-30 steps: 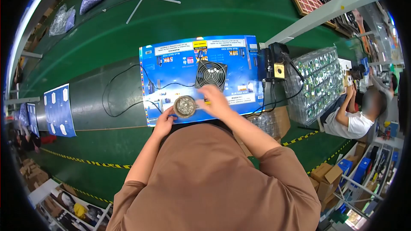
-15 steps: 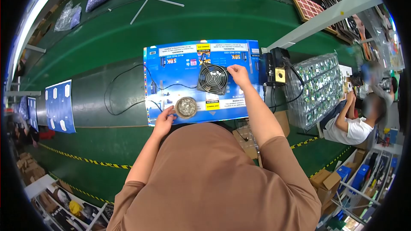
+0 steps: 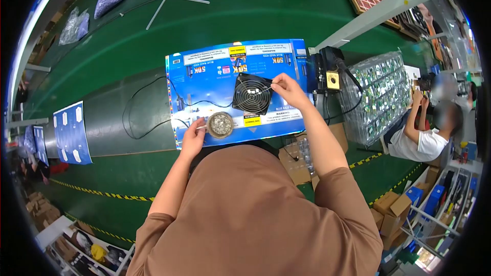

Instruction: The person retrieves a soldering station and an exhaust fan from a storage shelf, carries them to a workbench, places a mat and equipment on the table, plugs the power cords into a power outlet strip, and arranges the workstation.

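Observation:
My right hand (image 3: 286, 90) is closed in a pinch at the right edge of a black fan with a round grille (image 3: 252, 94); a thin light thing shows at its fingertips, too small to name. My left hand (image 3: 194, 137) is closed beside a round dish of small metallic bits (image 3: 220, 124), with a small pale thing between its fingertips that I cannot make out. Dish and fan rest on a blue printed sheet (image 3: 204, 79). A black cable (image 3: 207, 102) runs across the sheet to the fan.
A soldering station (image 3: 332, 80) stands right of the sheet. Beyond it are trays of green circuit boards (image 3: 376, 99) and a co-worker in white (image 3: 427, 140). Another blue sheet (image 3: 72, 133) lies at the left. An upright metal beam (image 3: 378, 15) rises at the upper right.
My right hand has moved from near the dish up and right to the fan's right edge. My left hand stays by the dish, a small pale thing now showing at its fingers.

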A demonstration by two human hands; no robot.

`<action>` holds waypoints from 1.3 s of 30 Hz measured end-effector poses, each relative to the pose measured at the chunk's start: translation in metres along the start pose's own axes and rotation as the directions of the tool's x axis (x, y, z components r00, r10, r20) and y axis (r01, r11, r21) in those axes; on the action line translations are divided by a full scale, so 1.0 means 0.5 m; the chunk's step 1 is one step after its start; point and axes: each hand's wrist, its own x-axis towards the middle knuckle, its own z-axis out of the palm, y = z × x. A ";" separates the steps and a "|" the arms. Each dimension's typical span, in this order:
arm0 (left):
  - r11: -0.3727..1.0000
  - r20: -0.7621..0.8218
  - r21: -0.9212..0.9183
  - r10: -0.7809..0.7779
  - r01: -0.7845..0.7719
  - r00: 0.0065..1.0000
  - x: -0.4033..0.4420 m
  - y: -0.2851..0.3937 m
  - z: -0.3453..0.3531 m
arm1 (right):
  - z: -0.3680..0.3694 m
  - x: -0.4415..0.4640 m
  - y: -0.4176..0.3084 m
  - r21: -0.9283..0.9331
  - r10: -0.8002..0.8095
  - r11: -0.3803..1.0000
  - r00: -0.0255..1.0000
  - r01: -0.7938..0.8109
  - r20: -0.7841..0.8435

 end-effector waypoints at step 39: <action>0.487 0.386 0.651 0.450 -0.583 0.806 -0.016 0.068 0.010 | 0.151 -0.484 -0.070 -0.904 -0.278 0.327 0.886 -0.276 -0.371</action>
